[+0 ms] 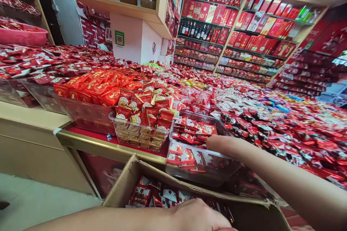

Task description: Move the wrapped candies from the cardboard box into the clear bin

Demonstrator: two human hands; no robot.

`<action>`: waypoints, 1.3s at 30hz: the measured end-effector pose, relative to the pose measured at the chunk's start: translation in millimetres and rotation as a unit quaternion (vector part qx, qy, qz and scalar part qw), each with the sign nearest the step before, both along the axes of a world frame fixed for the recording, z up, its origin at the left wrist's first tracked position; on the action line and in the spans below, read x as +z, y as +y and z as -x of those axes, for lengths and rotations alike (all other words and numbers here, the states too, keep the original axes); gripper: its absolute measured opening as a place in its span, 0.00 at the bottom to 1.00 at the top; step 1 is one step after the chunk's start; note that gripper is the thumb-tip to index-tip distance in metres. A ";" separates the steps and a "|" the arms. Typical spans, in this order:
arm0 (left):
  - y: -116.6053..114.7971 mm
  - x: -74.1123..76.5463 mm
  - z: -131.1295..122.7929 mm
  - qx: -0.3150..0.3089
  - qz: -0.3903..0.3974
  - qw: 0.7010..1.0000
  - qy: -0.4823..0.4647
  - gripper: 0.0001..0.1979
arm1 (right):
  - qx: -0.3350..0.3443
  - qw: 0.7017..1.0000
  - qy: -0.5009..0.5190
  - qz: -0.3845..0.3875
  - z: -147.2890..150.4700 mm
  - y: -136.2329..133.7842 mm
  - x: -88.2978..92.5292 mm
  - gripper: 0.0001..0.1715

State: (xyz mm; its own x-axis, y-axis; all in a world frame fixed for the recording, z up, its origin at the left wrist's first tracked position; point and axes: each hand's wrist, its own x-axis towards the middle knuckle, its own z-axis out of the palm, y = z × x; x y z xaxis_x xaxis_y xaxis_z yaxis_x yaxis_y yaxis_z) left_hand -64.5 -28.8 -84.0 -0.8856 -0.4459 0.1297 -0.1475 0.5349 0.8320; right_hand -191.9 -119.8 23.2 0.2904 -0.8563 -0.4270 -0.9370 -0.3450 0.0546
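My right hand (223,145) reaches into a clear plastic bin (235,168) and touches the small red-wrapped packets (193,130) there; its fingers are hidden behind the back of the hand. At the bottom, my left hand (202,216) lies over a cardboard box (165,175). Red and white packets (154,193) fill part of that box below the wrist. The left fingertips run out of view, so their grip does not show. Left of the bin, another clear container (141,135) is stacked with durian-labelled sweets (148,106).
Orange-red packets (94,85) heap in a container farther left. A wide counter of loose wrapped sweets (284,126) spreads to the right and back. A gold-edged ledge (108,146) runs under the containers. Shelves of bottles and gift boxes (217,14) stand behind; a wooden cabinet (141,11) overhangs the counter.
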 end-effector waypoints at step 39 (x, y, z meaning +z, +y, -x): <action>-5.0 22.8 10.1 0.038 -0.532 0.843 0.071 0.28 | -0.169 0.627 -0.756 -0.085 54.4 133.8 -86.4 0.10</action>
State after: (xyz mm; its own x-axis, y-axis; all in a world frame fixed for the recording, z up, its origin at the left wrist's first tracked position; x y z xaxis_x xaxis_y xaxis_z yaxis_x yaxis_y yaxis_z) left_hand -74.6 -33.7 -61.2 -0.8587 -0.4309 -0.2775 -0.0067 -0.5320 0.8467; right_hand -246.3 14.0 -63.1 0.2885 -0.9572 0.0236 0.1049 0.0071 -0.9945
